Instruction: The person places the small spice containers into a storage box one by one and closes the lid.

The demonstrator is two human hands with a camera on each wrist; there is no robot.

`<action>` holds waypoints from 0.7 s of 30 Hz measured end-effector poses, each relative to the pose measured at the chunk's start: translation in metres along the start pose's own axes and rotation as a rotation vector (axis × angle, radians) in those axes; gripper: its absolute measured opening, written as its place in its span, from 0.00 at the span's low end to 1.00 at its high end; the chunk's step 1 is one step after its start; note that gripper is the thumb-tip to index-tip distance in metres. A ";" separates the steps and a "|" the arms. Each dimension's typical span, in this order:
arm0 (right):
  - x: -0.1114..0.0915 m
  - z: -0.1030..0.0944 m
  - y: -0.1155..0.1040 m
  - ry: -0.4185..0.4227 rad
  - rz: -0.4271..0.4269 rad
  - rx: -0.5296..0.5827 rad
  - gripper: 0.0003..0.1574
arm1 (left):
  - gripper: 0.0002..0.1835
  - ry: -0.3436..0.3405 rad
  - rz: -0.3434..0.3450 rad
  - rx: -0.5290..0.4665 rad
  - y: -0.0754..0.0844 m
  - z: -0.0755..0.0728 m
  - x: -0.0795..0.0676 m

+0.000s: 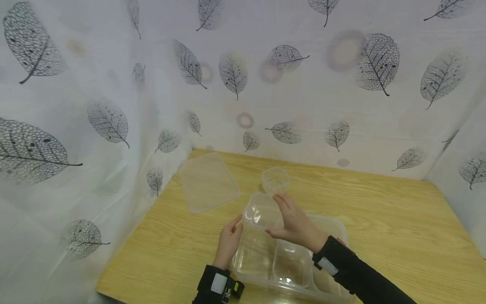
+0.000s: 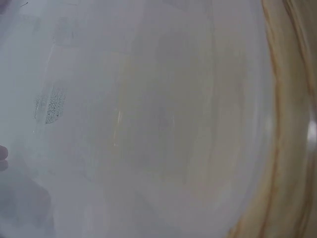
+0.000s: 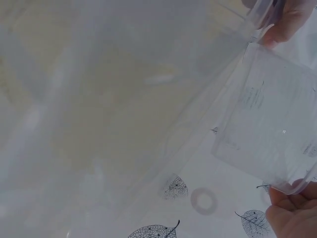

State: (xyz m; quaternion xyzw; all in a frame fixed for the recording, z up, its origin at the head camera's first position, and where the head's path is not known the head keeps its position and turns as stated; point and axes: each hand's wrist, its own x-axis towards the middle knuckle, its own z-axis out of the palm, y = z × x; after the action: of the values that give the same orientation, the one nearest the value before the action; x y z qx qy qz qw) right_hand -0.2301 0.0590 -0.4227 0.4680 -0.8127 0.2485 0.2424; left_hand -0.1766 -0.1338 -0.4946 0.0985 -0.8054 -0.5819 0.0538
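Note:
A small rectangular clear plastic container (image 1: 262,211) is held tilted above the left part of a large clear plastic box (image 1: 250,257). My right hand (image 1: 298,223) grips its right side, thumb and fingers spread apart. At its left edge my left hand (image 1: 229,242) pinches it with the fingertips. In the right wrist view the small container (image 3: 267,119) has fingers at two of its corners. Inside the large box, another small clear container (image 1: 291,265) sits near the front middle. The left wrist view is mostly filled by a blurred clear plastic wall (image 2: 173,124).
A flat clear lid (image 1: 209,183) lies on the wooden table (image 1: 395,219) at the back left. Behind the large box stands another small clear container (image 1: 276,180). White leaf-print curtains (image 1: 296,97) rise at the table's back and sides.

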 end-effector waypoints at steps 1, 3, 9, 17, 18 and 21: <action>0.000 0.001 0.000 -0.007 0.000 -0.002 0.52 | 0.19 0.001 -0.002 -0.002 0.000 0.000 0.000; -0.001 0.002 0.000 -0.018 0.000 0.001 0.52 | 0.19 -0.001 -0.007 -0.010 0.000 0.000 -0.001; -0.004 0.006 -0.001 -0.062 0.005 -0.001 0.52 | 0.19 -0.010 -0.014 -0.039 0.000 0.000 -0.002; -0.007 0.011 0.000 -0.093 -0.004 -0.016 0.53 | 0.21 -0.014 -0.022 -0.061 0.001 0.001 -0.002; -0.007 0.011 0.000 -0.092 -0.007 -0.019 0.53 | 0.21 -0.012 -0.019 -0.056 0.001 0.001 -0.002; -0.005 0.010 -0.002 -0.100 -0.006 -0.017 0.52 | 0.21 -0.010 -0.011 -0.047 0.000 0.001 -0.002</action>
State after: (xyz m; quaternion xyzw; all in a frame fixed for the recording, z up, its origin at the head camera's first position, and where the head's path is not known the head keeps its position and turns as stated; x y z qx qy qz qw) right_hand -0.2278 0.0553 -0.4335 0.4802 -0.8244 0.2172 0.2064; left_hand -0.1749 -0.1323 -0.4944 0.0990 -0.7911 -0.6016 0.0490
